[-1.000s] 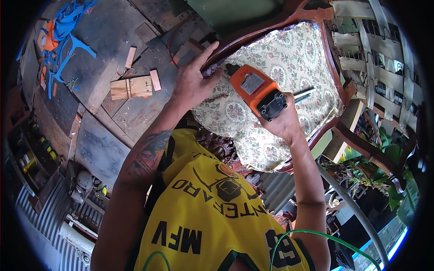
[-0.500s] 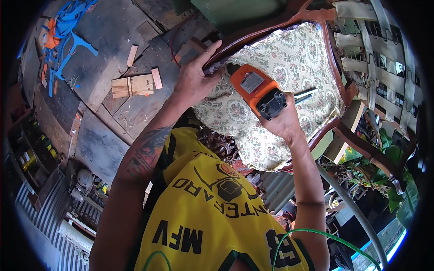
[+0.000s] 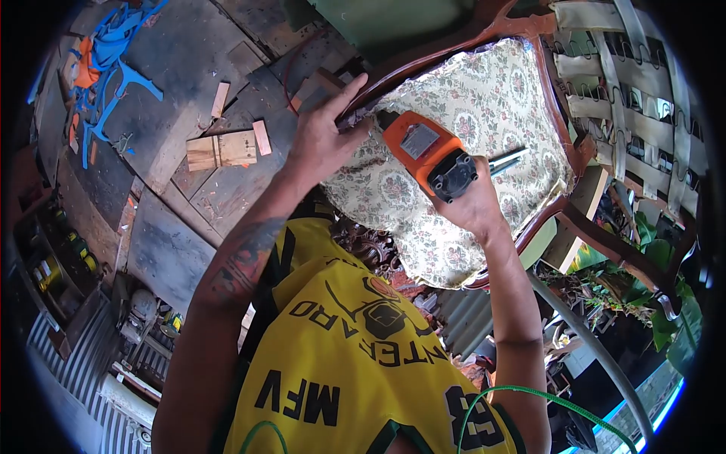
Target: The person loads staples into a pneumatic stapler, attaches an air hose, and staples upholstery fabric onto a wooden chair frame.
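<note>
My right hand (image 3: 473, 200) is wrapped around the handle of an orange and black staple gun (image 3: 423, 147). Its dark nose meets the edge of a floral fabric (image 3: 454, 91) covering a chair panel. Two slim rods, apparently part of the tool, stick out beyond my fist. My left hand (image 3: 321, 136) lies at the same edge, thumb and index finger spread apart, the thumb touching the cloth near the nose. Its other fingers are mostly hidden. A reddish-brown wooden chair frame (image 3: 558, 113) borders the fabric.
Wood offcuts (image 3: 221, 150) and blue straps (image 3: 113, 38) lie on the dark boards to the left. A webbed seat frame (image 3: 628, 83) stands at the right, above plants (image 3: 662, 265). A green hose (image 3: 560, 401) loops near my right arm.
The view and my left hand have shifted very slightly. The staple gun stays at nearly the same spot on the fabric edge, tilted a little differently.
</note>
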A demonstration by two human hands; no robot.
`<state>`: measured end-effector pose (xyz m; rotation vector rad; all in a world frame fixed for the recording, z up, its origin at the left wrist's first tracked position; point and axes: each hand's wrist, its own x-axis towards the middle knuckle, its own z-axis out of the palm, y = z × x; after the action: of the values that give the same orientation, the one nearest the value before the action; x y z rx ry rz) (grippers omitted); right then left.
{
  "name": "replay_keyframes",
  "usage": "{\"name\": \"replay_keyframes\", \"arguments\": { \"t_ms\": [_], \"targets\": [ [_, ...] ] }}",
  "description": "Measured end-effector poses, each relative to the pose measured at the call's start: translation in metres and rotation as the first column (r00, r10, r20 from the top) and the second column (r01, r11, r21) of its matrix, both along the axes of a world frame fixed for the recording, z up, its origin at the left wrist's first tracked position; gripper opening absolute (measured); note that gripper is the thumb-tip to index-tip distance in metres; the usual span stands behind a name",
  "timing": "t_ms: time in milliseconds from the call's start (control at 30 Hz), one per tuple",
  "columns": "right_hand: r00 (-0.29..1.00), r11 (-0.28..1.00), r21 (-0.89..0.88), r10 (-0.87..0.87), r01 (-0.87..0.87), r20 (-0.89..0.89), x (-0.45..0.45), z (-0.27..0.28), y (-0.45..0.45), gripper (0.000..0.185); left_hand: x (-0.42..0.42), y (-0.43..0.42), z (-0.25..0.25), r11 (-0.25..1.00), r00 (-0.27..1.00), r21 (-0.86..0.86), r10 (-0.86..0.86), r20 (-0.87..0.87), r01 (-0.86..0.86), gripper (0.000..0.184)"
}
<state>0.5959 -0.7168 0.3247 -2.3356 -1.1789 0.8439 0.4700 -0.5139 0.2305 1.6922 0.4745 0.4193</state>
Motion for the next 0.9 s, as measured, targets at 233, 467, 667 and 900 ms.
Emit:
{"name": "replay_keyframes", "arguments": {
  "t_ms": [233, 467, 667, 900],
  "targets": [
    [0.854, 0.881, 0.064, -0.435, 0.470, -0.285, -0.006, 0.004, -0.069, 0.015, -0.020, -0.042, -0.008, 0.568, 0.995, 0.818, 0.071, 0.064, -0.093, 0.027],
    [0.933, 0.931, 0.070, -0.357, 0.359, -0.039, -0.014, 0.008, -0.099, 0.016, -0.017, -0.046, -0.005, 0.562, 0.998, 0.825, -0.061, -0.028, 0.058, 0.030],
    [0.950, 0.950, -0.020, -0.313, 0.312, -0.006, -0.015, -0.005, -0.103, 0.023, -0.018, -0.043, 0.000, 0.584, 0.999, 0.812, -0.027, 0.031, -0.010, 0.025],
    [0.969, 0.971, 0.028, -0.236, 0.239, -0.068, -0.007, 0.022, -0.050, 0.024, -0.005, -0.005, -0.010, 0.862, 0.928, 0.343, 0.349, 0.133, -0.373, 0.019]
  ]
}}
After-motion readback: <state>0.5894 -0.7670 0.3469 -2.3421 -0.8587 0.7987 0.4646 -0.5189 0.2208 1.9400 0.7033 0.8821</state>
